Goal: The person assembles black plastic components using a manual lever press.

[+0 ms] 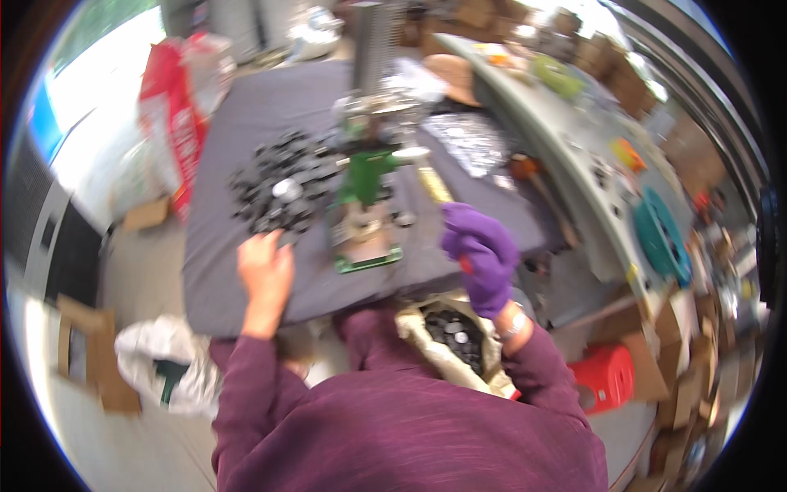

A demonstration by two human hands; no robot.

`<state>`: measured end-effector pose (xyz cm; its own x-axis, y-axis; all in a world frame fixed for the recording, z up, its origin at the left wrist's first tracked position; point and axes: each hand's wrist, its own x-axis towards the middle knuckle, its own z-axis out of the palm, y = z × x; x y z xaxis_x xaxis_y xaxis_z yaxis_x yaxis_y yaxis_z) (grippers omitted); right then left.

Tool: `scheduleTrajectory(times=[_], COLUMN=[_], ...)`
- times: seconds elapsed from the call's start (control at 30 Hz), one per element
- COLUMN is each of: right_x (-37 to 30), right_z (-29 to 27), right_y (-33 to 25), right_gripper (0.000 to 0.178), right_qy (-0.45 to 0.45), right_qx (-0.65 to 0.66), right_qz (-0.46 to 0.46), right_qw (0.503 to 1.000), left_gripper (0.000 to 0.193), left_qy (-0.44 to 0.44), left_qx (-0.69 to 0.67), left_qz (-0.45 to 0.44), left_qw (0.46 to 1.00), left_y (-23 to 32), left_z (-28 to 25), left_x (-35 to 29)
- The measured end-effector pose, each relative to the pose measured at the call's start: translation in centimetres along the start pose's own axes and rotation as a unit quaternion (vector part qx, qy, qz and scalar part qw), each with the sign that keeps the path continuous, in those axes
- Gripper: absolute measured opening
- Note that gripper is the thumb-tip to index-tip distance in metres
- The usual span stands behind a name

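Black pieces: heaped on the counter, left of the green press. Left hand: fingers bunched beside the heap; gloved right hand: fingers curled, any contents indiscernible in both. Piece-picking is seemingly in hand; a careful pinch is called for.

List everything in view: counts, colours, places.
table: one, grey-covered, centre
small pieces: many, black, table left
press: one, green, table centre
packet: one, silvery, table right
hat: one, tan, table's far edge
sack: one, cream, below table
bag: one, red-white, left of table
basin: one, teal, at right bench
bench clutter: uncountable, mixed, blurred
stool: one, red, lower right
cartons: several, brown, both sides
sleeves: two, maroon, bottom
left hand: one, bare, beside small pieces
right hand: one, purple-gloved, right of press
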<state>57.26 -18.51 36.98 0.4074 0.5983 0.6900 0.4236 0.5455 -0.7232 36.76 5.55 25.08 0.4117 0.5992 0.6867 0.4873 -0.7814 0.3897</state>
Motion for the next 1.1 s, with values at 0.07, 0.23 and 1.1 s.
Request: scheduleTrajectory(times=[0.07, 0.23, 1.1], right_x=[2.5, 10.3, 15.0], right_z=[0.6, 2.0, 1.6], right_y=[-0.9, -1.8, -2.3], right_gripper=[0.033, 0.024, 0.044], right_qy=[0.028, 0.015, 0.006], right_qx=[0.011, 0.156, 0.024], right_qz=[0.033, 0.03, -0.012], right_qw=[0.999, 0.987, 1.0], left_gripper=[0.03, 0.037, 0.037], left_qy=[-0.025, -0.066, -0.032], left_qx=[0.065, 0.141, -0.201], left_qz=[0.002, 0.002, 0.011], left_qw=[0.998, 0.988, 0.979], left_y=[-2.4, -5.1, 7.4], left_z=[-0.3, -0.2, 5.2], left_x=[-1.4, -3.2, 2.3])
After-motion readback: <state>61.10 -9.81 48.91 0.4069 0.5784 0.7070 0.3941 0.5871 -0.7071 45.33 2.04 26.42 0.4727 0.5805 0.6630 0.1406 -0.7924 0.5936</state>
